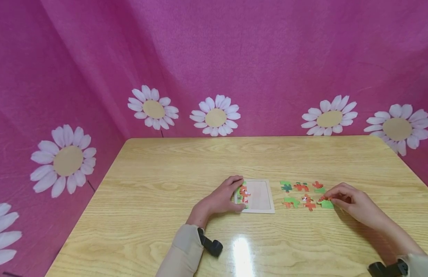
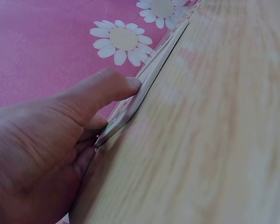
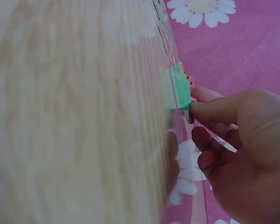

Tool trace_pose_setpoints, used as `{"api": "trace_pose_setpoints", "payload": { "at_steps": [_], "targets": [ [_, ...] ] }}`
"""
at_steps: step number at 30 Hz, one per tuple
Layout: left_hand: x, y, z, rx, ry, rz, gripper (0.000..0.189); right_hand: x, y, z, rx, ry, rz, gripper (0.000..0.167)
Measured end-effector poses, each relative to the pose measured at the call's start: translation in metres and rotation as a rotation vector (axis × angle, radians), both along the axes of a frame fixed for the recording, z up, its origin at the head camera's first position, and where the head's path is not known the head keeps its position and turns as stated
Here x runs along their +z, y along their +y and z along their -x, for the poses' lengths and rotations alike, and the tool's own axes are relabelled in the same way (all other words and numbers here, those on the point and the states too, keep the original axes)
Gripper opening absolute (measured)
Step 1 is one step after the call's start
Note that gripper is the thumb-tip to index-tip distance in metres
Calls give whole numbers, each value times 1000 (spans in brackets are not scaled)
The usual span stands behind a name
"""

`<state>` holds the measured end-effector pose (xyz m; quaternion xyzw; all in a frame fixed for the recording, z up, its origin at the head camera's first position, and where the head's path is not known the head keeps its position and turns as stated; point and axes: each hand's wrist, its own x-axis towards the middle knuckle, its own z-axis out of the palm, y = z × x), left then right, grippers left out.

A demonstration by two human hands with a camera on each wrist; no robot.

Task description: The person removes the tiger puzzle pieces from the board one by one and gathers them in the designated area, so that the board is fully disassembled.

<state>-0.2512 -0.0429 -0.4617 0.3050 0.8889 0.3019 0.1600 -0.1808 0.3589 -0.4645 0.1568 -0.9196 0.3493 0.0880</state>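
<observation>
At the table's middle lies a square wooden puzzle tray [image 1: 271, 206], with joined pieces showing an orange animal [image 1: 244, 192] along its left side. My left hand [image 1: 222, 196] grips the tray's left part, thumb on the near edge [image 2: 135, 105] and fingers at the far edge. To the right, my right hand [image 1: 355, 202] pinches a green and orange puzzle piece [image 1: 326, 204] between thumb and fingertips. In the right wrist view this green piece [image 3: 182, 88] looks tilted up from the table. Its far side is partly hidden by the fingers.
Several loose puzzle pieces lie in two rows between tray and right hand, among them a green one [image 1: 286, 186], an orange one [image 1: 301, 187] and a red-orange one [image 1: 308, 202]. The wooden table [image 1: 148, 173] meets a pink flowered cloth [image 1: 262, 77] behind.
</observation>
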Motion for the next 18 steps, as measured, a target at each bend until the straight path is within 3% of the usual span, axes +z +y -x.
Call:
{"api": "trace_pose_setpoints", "payload": {
  "at_steps": [9, 18],
  "targets": [
    [2, 0, 0, -5, -13, 7, 85, -2, 0, 1, 48, 41, -31, 21],
    [3, 2, 0, 17, -14, 24, 85, -1, -1, 1, 6, 22, -47, 16]
  ]
}}
